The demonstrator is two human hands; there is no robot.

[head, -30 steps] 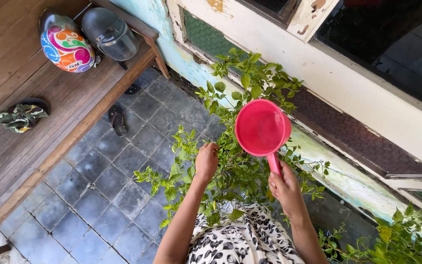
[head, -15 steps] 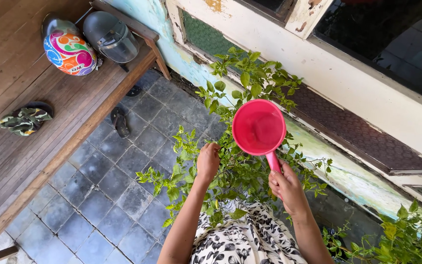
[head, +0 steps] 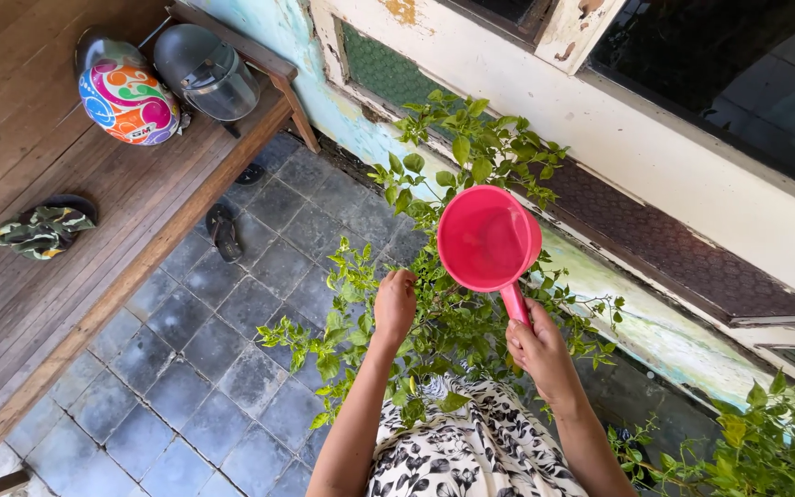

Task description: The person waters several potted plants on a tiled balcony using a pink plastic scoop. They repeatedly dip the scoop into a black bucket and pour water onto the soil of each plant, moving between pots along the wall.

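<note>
Two helmets (head: 163, 78) sit on the tabletop (head: 66, 239) at upper left, a cap (head: 40, 227) below them. A sandal (head: 224, 230) lies on the floor beside it. The plant (head: 434, 304) stands centre, the scoop (head: 488, 241) above it, the window frame (head: 692, 175) at upper right.

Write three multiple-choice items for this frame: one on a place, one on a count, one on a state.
1. Where do the helmets lie?
A. on the wooden bench
B. on the tiled floor
C. on the window ledge

2. How many helmets are there?
A. one
B. two
C. four

3. How is the pink dipper held?
A. by its handle, above the plant
B. upside down on the floor
C. hooked on the window

Answers:
1 A: the helmets rest on the wooden bench.
2 B: a patterned one and a grey one.
3 A: the right hand grips the pink dipper over the plant; the left hand touches leaves.
</note>
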